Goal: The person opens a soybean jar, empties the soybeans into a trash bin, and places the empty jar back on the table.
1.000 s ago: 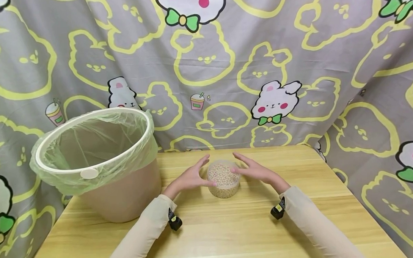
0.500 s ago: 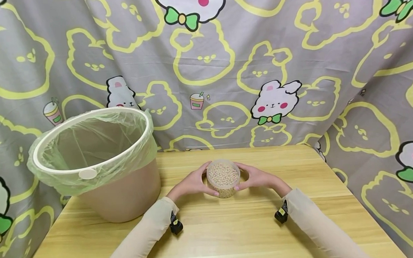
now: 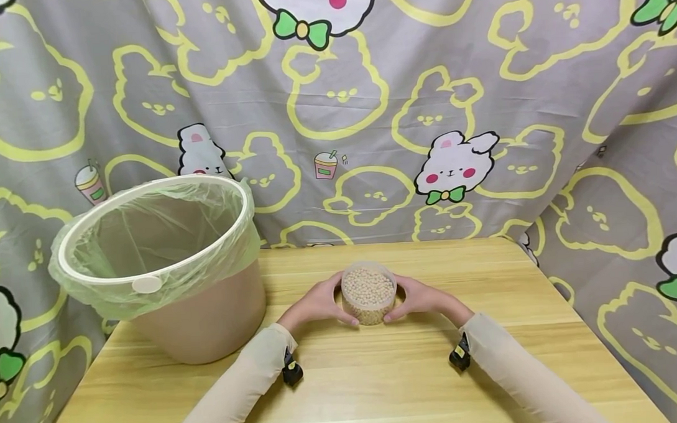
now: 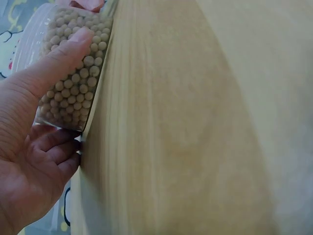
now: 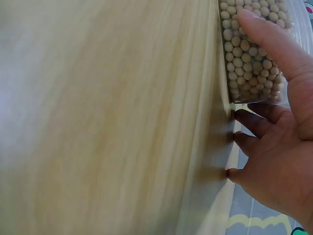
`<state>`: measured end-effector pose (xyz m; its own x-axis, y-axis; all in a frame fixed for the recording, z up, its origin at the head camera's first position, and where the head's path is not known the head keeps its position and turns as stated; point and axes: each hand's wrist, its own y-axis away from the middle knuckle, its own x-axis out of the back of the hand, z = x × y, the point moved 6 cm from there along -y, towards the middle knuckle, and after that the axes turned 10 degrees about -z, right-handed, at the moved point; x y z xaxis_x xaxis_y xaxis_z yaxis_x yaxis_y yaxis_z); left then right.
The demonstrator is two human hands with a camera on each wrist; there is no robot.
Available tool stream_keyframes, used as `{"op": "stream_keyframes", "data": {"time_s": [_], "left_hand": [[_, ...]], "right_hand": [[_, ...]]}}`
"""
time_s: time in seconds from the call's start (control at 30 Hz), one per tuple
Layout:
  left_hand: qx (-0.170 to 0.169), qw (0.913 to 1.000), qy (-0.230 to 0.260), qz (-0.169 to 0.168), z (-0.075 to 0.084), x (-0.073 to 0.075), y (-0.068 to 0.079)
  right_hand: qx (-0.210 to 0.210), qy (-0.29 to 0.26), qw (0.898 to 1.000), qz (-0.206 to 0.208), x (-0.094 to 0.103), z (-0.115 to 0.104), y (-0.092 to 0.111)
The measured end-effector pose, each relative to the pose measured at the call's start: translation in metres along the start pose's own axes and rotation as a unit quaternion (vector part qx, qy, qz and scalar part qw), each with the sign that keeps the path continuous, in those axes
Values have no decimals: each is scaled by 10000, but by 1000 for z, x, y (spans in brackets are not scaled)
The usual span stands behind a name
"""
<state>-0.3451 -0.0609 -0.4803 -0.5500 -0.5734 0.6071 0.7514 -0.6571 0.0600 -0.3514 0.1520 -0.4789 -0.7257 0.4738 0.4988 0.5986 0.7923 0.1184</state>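
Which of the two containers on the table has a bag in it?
The bin, at left: a green bag lines it and hangs down outside; the clear tub to its right has none.

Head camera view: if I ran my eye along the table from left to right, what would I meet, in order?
Green-lined bin → person's left hand → clear round tub of small beige balls → person's right hand.

Even light, soft shadows (wrist views dimmer)
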Motion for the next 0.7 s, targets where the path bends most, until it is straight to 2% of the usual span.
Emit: {"op": "stream_keyframes", "data": {"time_s": [0.43, 0.7], "left_hand": [[42, 9997, -179, 150, -3, 1, -4], [-227, 9988, 206, 371, -3, 2, -8]], "right_hand": [[50, 9, 9999, 109, 1, -2, -5], [-16, 268, 9988, 411, 7, 3, -8]]}}
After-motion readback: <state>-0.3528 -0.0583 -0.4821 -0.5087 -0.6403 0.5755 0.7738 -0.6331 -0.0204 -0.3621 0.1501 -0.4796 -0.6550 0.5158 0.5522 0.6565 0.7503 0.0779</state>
